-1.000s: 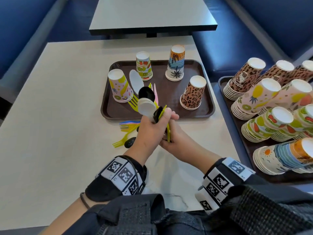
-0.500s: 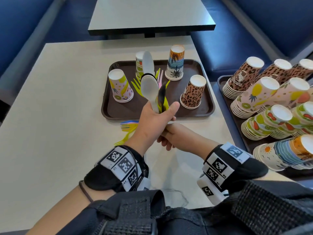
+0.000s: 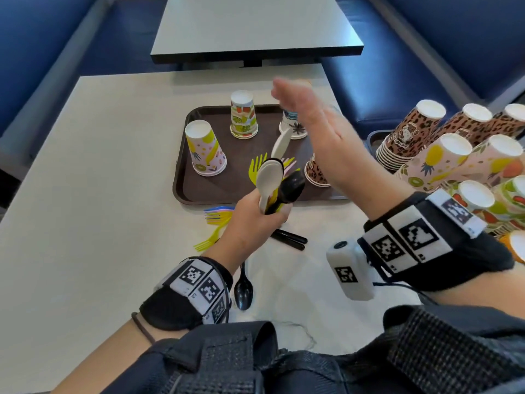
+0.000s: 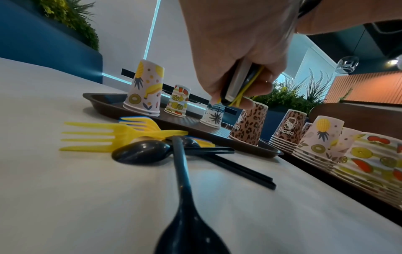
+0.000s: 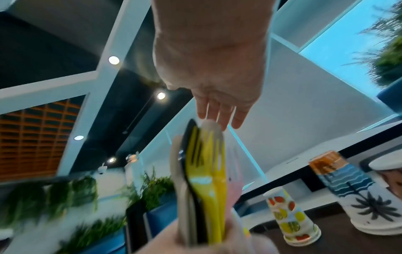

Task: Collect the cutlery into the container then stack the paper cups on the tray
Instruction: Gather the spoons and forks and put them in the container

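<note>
- Head view: the left hand (image 3: 255, 220) is curled round a bundle of cutlery (image 3: 277, 177), white and black spoons with yellow and pink forks, held upright just over the near edge of the brown tray (image 3: 196, 191); the right hand (image 3: 318, 129) is raised above the tray with its grip apart, fingers straight, holding nothing; four paper cups stand upside down on the tray, among them a banana-print cup (image 3: 206, 149); more forks (image 3: 217, 218) and a black spoon (image 3: 243, 285) lie on the counter (image 3: 85, 223) beside the left wrist; stacks of cups (image 3: 454, 155) lie on a second tray to the right.
- Left wrist view: the left hand's fingers (image 4: 263, 86) clamp the bundle's handles; yellow forks (image 4: 113, 137) and black spoons (image 4: 143, 151) lie on the counter just before the tray.
- Right wrist view: the right hand's straight fingers (image 5: 222, 116) hover just above the bundle's tips (image 5: 204, 165); whether they touch is unclear.
</note>
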A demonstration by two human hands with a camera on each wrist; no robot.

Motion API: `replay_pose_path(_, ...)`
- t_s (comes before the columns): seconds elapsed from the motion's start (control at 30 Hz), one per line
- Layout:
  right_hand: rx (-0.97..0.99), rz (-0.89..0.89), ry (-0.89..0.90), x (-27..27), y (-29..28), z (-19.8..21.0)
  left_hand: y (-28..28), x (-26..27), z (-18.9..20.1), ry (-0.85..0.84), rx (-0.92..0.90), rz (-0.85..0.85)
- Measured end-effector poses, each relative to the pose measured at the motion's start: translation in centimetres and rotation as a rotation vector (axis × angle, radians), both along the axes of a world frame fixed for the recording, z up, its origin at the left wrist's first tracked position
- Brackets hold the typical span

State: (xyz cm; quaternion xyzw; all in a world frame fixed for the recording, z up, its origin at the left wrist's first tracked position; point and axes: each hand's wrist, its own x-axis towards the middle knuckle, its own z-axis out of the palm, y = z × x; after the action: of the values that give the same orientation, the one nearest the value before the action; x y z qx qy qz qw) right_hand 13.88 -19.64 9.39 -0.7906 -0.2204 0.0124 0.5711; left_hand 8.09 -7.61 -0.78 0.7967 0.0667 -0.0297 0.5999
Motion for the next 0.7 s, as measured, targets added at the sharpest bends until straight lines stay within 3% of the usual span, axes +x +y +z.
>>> replay_pose_path(0.17, -0.342, 0.247, 0.031, -1.7, 1.4, -2.0, 0.3, 0.5, 0.9, 0.011, -0.060, 0.023)
replay_pose_path(0.23, -0.258, 0.278, 0.100, -1.9, 1.4, -3.0, 0.9, 0.3, 0.8, 0.034, -0.067, 0.062)
replay_pose_path(0.33, -0.146, 0.104, 0.111, -1.1, 1.1, -5.3, 1.9, 0.1, 0.5, 0.033, -0.029, 0.167)
replay_pose_path(0.4, -0.318, 0.007, 0.050, -0.7, 0.8, -7.6, 2.7, 0.1, 0.5, -0.007, -0.009, 0.278)
replay_pose_path(0.57, -0.913, 0.229, -0.148, -2.3, 1.1, -12.6, 4.4, -0.5, 0.0, 0.052, 0.056, 0.437)
replay_pose_path(0.7, -1.046, 0.275, -0.369, -2.9, 1.5, -14.4, 5.4, -1.1, -0.9, 0.143, 0.134, 0.421)
